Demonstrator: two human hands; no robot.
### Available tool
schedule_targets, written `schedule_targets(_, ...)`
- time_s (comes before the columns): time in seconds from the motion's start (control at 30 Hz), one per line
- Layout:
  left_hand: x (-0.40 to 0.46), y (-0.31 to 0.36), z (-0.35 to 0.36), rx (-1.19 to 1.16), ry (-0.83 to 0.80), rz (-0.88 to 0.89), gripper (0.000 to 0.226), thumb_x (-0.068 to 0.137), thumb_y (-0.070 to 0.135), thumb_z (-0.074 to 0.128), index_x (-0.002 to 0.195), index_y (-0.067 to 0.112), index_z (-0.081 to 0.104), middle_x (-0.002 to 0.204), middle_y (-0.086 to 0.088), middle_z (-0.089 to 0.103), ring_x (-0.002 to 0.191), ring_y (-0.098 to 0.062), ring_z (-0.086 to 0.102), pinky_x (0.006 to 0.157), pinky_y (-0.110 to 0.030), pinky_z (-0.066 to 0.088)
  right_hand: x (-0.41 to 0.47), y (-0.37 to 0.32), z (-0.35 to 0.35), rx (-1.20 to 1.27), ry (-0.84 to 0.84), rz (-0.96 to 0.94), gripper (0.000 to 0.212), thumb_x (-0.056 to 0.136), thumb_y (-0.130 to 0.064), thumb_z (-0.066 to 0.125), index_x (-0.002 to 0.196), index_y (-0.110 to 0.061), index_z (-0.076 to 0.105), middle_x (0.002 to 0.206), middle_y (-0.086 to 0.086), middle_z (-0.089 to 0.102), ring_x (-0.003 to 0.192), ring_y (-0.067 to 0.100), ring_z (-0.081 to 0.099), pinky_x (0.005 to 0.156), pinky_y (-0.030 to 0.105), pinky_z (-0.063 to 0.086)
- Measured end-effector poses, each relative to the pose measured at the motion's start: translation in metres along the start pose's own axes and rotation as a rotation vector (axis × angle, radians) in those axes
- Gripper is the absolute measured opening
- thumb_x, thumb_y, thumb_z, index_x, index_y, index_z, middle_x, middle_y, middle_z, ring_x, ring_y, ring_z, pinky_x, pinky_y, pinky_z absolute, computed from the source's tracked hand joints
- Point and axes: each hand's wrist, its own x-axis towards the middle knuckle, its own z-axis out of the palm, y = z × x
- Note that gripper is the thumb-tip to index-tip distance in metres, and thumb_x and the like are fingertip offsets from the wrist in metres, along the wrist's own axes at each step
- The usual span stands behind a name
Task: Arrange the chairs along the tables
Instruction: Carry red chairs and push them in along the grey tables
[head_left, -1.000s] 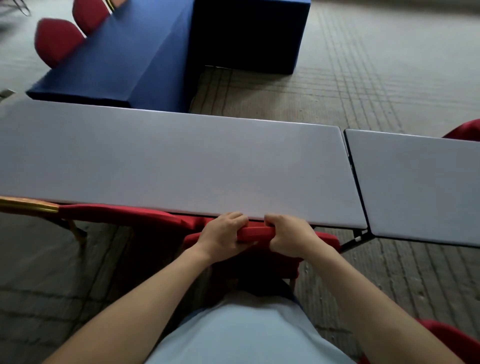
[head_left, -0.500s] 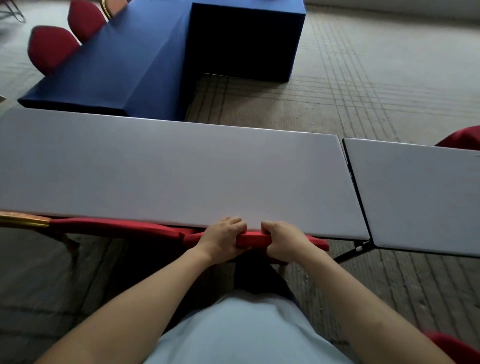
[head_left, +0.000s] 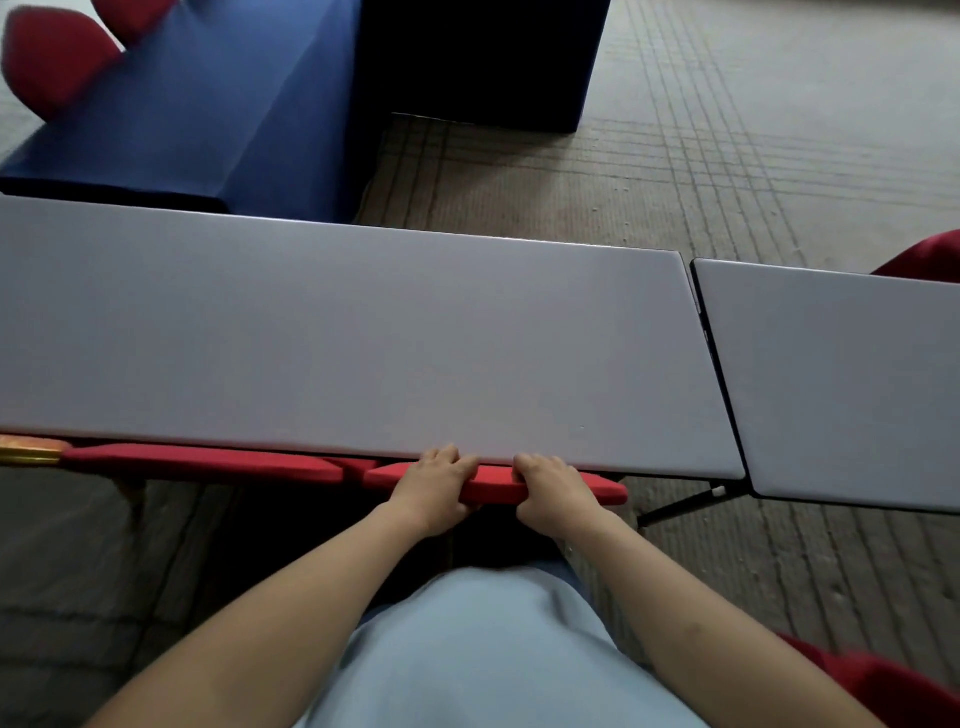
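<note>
At near edge of long grey worktop (head_left: 337, 338): red padded chair back (head_left: 493, 486) tucked against it, left hand (head_left: 434, 491) and right hand (head_left: 553, 491) both gripping top rail, fingers curled over.

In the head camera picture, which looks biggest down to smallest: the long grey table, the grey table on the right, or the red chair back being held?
1. Long grey table.
2. Right grey table, cut off by the picture's edge, so unsure.
3. Red chair back, held by both hands.
</note>
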Motion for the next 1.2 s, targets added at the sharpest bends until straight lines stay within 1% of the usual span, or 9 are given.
schedule_targets(0.07, 0.008, 0.0, 0.008, 0.05, -0.045, -0.083, 0.063, 0.085, 0.043, 0.061, 0.14, 0.025, 0.037, 0.137, -0.007, 0.039, 0.128, -0.031, 0.039, 0.107, -0.044, 0.036, 0.009, 0.006, 0.009, 0.022, -0.011, 0.022, 0.04, 0.075, -0.018, 0.057, 0.114, -0.021, 0.051, 0.118, 0.003, 0.057, 0.111, 0.029, 0.051, 0.091, 0.037, 0.043)
schedule_targets(0.17, 0.012, 0.003, 0.019, 0.038, -0.07, -0.173, 0.071, 0.089, 0.038, 0.054, 0.15, 0.026, 0.02, 0.153, -0.007, 0.024, 0.144, -0.031, 0.021, 0.119, -0.054, 0.013, 0.014, 0.008, 0.025, -0.007, 0.057, 0.03, 0.052, 0.074, -0.014, 0.058, 0.125, -0.022, 0.049, 0.124, 0.002, 0.051, 0.115, 0.028, 0.046, 0.099, 0.037, 0.039)
schedule_targets(0.27, 0.016, 0.001, 0.026, 0.004, -0.078, -0.201, 0.079, 0.089, 0.03, 0.053, 0.154, 0.03, 0.007, 0.161, -0.006, 0.009, 0.15, -0.029, 0.006, 0.12, -0.056, -0.001, 0.018, 0.007, 0.037, 0.074, 0.127, 0.061, 0.066, 0.07, -0.003, 0.056, 0.13, -0.029, 0.05, 0.131, 0.001, 0.046, 0.127, 0.028, 0.039, 0.113, 0.04, 0.028)
schedule_targets(0.37, 0.017, -0.004, 0.031, -0.023, -0.052, -0.194, 0.081, 0.088, 0.026, 0.055, 0.152, 0.034, 0.007, 0.162, -0.004, 0.006, 0.15, -0.027, 0.004, 0.12, -0.056, -0.001, 0.025, 0.007, 0.042, 0.109, 0.141, 0.073, 0.069, 0.068, 0.001, 0.056, 0.128, -0.034, 0.055, 0.134, -0.001, 0.048, 0.132, 0.028, 0.037, 0.115, 0.042, 0.023)
schedule_targets(0.5, 0.016, -0.006, 0.036, -0.023, -0.055, -0.195, 0.08, 0.09, 0.032, 0.054, 0.153, 0.035, 0.005, 0.163, -0.005, 0.005, 0.151, -0.028, 0.003, 0.12, -0.056, 0.0, 0.028, 0.007, 0.044, 0.105, 0.152, 0.085, 0.064, 0.066, 0.0, 0.058, 0.12, -0.036, 0.059, 0.123, -0.005, 0.056, 0.125, 0.026, 0.045, 0.111, 0.041, 0.026)
schedule_targets(0.7, 0.013, -0.007, 0.035, 0.006, -0.056, -0.202, 0.078, 0.091, 0.034, 0.052, 0.154, 0.034, 0.005, 0.163, -0.008, 0.006, 0.15, -0.03, 0.005, 0.12, -0.055, 0.002, 0.028, 0.004, 0.046, 0.129, 0.149, 0.1, 0.062, 0.066, 0.0, 0.06, 0.117, -0.036, 0.06, 0.122, -0.006, 0.057, 0.124, 0.026, 0.047, 0.111, 0.044, 0.027)
schedule_targets(0.97, 0.013, -0.007, 0.037, -0.005, -0.015, -0.203, 0.08, 0.084, 0.02, 0.052, 0.152, 0.034, 0.011, 0.161, -0.008, 0.01, 0.148, -0.032, 0.01, 0.12, -0.054, 0.003, 0.031, 0.006, 0.049, 0.129, 0.169, 0.121, 0.056, 0.066, -0.007, 0.07, 0.114, -0.037, 0.062, 0.118, -0.007, 0.059, 0.118, 0.027, 0.051, 0.105, 0.044, 0.032)
schedule_targets(1.07, 0.013, -0.007, 0.041, 0.005, -0.005, -0.197, 0.081, 0.085, 0.021, 0.053, 0.152, 0.034, 0.009, 0.16, -0.008, 0.01, 0.148, -0.032, 0.011, 0.12, -0.055, 0.003, 0.03, 0.006, 0.051, 0.12, 0.164, 0.105, 0.059, 0.067, -0.001, 0.064, 0.115, -0.036, 0.062, 0.12, -0.006, 0.059, 0.12, 0.027, 0.05, 0.104, 0.044, 0.032)
schedule_targets(1.2, 0.013, -0.008, 0.041, -0.021, 0.001, -0.223, 0.076, 0.087, 0.023, 0.054, 0.149, 0.035, 0.012, 0.159, -0.007, 0.014, 0.149, -0.031, 0.01, 0.121, -0.055, 0.001, 0.031, 0.005, 0.051, 0.089, 0.172, 0.105, 0.061, 0.067, 0.0, 0.062, 0.116, -0.036, 0.061, 0.122, -0.005, 0.059, 0.121, 0.029, 0.05, 0.103, 0.043, 0.034)
